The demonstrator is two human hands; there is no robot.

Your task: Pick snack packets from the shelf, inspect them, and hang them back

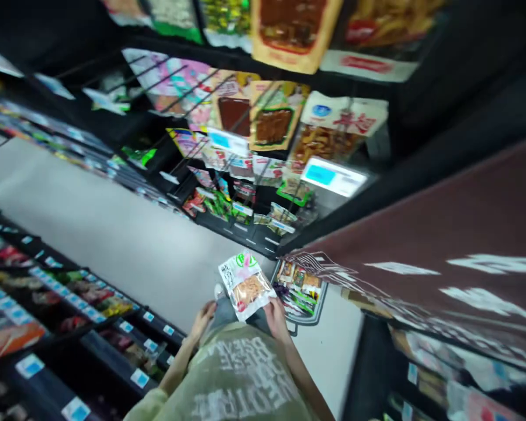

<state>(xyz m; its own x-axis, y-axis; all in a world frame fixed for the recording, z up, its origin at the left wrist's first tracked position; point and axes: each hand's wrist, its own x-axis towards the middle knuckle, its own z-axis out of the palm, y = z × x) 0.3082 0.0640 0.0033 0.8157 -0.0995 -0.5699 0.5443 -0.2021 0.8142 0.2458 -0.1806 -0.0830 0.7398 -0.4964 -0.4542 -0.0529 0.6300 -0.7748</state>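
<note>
My right hand [276, 317] holds a clear snack packet [245, 285] with a white and green label and orange food showing inside, raised in front of my body. My left hand [201, 320] hangs lower at my side with its fingers loosely apart and nothing in it. Below the packet I see my green printed shirt [241, 374] and grey trousers. The picture is tilted and smeared by motion.
A grey basket [301, 285] full of snack packets stands on the floor just right of my right hand. Black shelves [245, 146] of hanging snack packets with blue price tags face me. More shelving [61, 304] lines the left, and a dark red banner [442, 257] crosses the right.
</note>
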